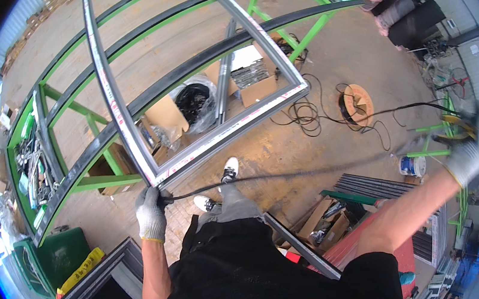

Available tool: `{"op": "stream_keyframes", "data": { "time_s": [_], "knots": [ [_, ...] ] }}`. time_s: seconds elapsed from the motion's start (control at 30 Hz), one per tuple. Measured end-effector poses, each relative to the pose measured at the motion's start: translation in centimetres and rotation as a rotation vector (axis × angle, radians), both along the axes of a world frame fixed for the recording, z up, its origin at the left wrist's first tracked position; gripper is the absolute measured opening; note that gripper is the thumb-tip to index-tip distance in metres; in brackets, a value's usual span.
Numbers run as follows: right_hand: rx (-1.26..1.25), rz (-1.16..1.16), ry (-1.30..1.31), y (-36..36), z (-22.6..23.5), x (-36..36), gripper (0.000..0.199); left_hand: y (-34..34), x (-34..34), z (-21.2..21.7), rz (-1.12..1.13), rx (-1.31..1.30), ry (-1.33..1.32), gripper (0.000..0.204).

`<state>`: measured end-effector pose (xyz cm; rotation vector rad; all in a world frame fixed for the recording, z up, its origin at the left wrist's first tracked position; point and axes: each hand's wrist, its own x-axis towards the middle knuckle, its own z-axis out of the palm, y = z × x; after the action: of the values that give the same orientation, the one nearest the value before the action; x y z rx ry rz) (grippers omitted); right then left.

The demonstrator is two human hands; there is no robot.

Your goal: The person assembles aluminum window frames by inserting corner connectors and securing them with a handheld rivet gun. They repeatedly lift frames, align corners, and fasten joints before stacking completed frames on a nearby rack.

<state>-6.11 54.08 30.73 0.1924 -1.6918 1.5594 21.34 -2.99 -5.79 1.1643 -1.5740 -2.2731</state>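
A metal window frame (230, 135), with pale film on its faces, lies across a green rack with black-topped rails (182, 75). At the frame's near corner my left hand (151, 216), in a grey-white glove, is closed on the end of a black rubber strip (293, 175). The strip stretches up to the right towards my raised right hand (469, 157), also gloved. Held in that hand is a yellow-and-black object (458, 122), blurred, its kind unclear. Another black length (405, 105) runs from there to a spool. Whether the right fingers also grip the strip cannot be made out.
An orange-brown spool (357, 103) and loose black coils (304, 114) lie on the floor. Open cartons (257, 91) and a bag of black strip (193, 98) sit below the frame. A green chair (58, 259) is at lower left; stacked profiles (388, 190) are at right.
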Motion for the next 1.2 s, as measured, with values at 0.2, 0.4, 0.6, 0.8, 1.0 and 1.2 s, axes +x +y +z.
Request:
{"op": "stream_keyframes", "data": {
  "time_s": [0.2, 0.4, 0.6, 0.8, 1.0, 1.2],
  "knots": [
    [0.465, 0.151, -0.214, -9.8, -5.9, 3.4, 0.035, 1.5, 0.2, 0.9, 0.189, 0.269, 0.063, 0.023],
    [0.14, 0.252, -0.877, -17.3, -24.7, -1.9, 0.026, 2.9, -0.6, 1.4, 0.184, 0.132, 0.009, 0.025],
    [-0.155, 0.422, -1.222, -18.7, -37.1, -2.5, 0.015, 3.3, -1.0, 1.6, 0.145, 0.039, -0.028, 0.029],
    [-0.091, 0.594, -1.552, -21.6, -39.5, 2.7, 0.022, 3.6, -1.1, 2.2, 0.171, 0.033, 0.002, 0.033],
    [-0.043, 1.214, -1.66, -26.3, -35.7, 11.0, 0.042, 3.9, -1.6, 2.3, 0.17, -0.029, -0.054, 0.035],
    [0.194, 1.491, -1.589, -28.6, -30.9, 14.1, 0.047, 3.6, 0.0, 1.4, 0.147, 0.02, 0.054, 0.033]
  ]
}}
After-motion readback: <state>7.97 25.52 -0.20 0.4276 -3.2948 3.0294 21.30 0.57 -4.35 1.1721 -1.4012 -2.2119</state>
